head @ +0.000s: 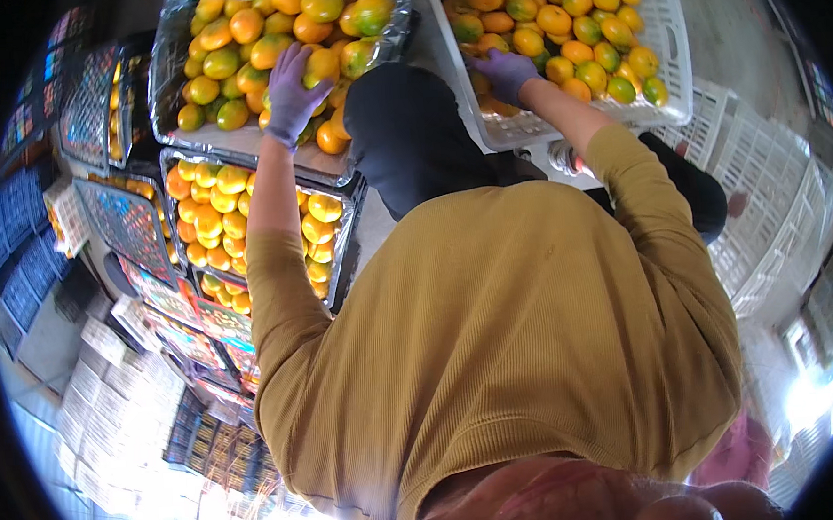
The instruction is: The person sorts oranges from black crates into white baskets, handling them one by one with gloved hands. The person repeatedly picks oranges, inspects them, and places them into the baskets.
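My left hand (295,97), in a thin purple glove, lies palm down on the mandarins in a dark crate lined with clear plastic film (219,137). Its fingers are spread, and an orange-green mandarin (321,68) shows between thumb and forefinger. Whatever is under the palm is hidden. To the right, my gloved right hand (509,77) reaches into a white plastic crate (672,49) of orange and green mandarins (554,20). Its fingertips are blurred among the fruit at that crate's left side, so I cannot tell whether they grip one.
Below the lined crate stands another crate of orange mandarins (208,220) in neat rows. Dark mesh crates (125,219) stand at the left. Stacked white crates (766,192) are at the right. My dark-clothed knee (410,133) is between the two fruit crates.
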{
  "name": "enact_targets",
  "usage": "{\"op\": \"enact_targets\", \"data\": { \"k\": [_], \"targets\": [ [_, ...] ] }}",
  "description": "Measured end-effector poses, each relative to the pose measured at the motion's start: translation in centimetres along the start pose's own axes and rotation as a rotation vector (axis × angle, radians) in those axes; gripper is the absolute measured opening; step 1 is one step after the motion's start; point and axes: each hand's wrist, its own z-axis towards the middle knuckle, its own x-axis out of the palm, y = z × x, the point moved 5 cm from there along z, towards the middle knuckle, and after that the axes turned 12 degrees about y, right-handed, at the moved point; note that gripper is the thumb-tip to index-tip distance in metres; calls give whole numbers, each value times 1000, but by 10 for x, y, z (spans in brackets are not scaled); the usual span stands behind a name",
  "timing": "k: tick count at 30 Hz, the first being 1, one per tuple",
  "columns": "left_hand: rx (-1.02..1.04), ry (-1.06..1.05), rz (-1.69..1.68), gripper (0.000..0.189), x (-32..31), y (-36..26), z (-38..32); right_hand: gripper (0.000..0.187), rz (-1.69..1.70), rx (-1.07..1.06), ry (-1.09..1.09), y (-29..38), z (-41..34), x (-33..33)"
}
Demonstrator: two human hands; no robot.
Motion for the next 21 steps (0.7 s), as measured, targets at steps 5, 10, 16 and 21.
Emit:
{"op": "enact_targets", "data": {
  "k": [5, 10, 16, 21],
  "targets": [
    [-98, -93, 297, 71, 7, -17, -2, 68, -19, -26, 0, -1, 9, 4],
    [-105, -78, 113, 69, -13, -17, -22, 76, 293, 4, -197, -31, -28, -27],
    [-259, 144, 79, 64, -16, -25, -10, 73, 763, -242, -499, -2, -77, -159],
    [-265, 124, 72, 67, -19, -32, -24, 75, 351, -477, -348, 122, -27, -260]
  ]
}}
